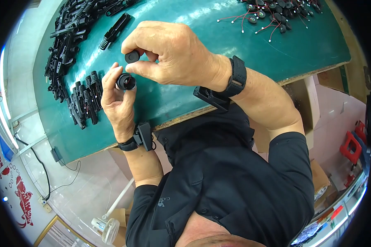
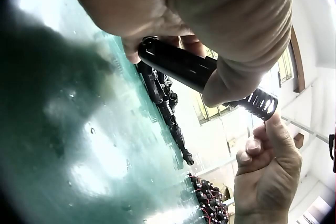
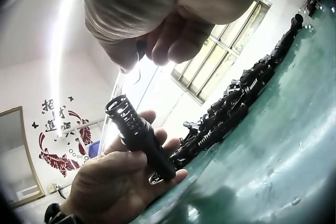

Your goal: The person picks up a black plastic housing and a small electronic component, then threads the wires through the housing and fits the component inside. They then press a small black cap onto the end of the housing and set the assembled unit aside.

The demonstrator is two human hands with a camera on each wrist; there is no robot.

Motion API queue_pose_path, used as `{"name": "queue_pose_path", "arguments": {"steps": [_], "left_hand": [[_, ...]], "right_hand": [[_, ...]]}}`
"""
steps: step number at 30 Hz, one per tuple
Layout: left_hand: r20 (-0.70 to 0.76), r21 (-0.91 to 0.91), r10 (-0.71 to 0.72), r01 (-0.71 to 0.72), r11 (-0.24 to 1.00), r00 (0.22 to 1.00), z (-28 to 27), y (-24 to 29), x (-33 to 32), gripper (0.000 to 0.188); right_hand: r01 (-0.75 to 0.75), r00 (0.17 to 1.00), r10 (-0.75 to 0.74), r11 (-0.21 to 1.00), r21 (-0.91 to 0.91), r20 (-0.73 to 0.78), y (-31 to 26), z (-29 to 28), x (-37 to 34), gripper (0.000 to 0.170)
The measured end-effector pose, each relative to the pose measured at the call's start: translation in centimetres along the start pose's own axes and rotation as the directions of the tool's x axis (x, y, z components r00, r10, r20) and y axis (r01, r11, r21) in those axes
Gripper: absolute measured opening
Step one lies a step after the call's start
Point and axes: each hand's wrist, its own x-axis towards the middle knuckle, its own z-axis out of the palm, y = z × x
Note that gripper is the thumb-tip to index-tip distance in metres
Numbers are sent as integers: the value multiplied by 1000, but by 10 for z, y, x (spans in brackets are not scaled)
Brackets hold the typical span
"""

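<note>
The black cylinder (image 1: pixel 126 82) lies between the thumb and curled fingers of the left hand (image 1: pixel 117 106), its open end up toward the right hand (image 1: pixel 169 53). The right hand pinches a small round black disc (image 1: pixel 132 56) between thumb and fingertips, just above that opening and apart from its rim; a thin reddish line, probably a wire, shows at the mouth. Both hands are over the green table (image 1: pixel 169 103). Black slotted housings (image 1: pixel 64 53) crowd its left side, with a smaller bunch (image 1: pixel 85 99) nearer the left hand, and round parts with red wires (image 1: pixel 276 14) lie heaped at the far right. Beyond are a pale floor, a white fan (image 1: pixel 110 230) and a red stool (image 1: pixel 350 148). The right wrist view shows the cylinder's slotted upper section and a barred window (image 3: pixel 226 50), neither of which is clear from the head view.
</note>
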Motion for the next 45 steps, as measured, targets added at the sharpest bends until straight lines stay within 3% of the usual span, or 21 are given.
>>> {"name": "queue_pose_path", "arguments": {"steps": [16,23,45], "left_hand": [[-16,12,19,-18,1000,1000,1,-1,0,56],[-63,12,-62,63,998,996,4,3,-2,57],[-5,-16,-20,20,1000,1000,3,1,-1,57]], "right_hand": [[101,994,-104,991,-86,-23,0,2,-1,28],[101,995,-102,991,-89,-14,-2,3,-2,32],[138,989,-143,981,-134,-29,-2,7,-5,35]]}}
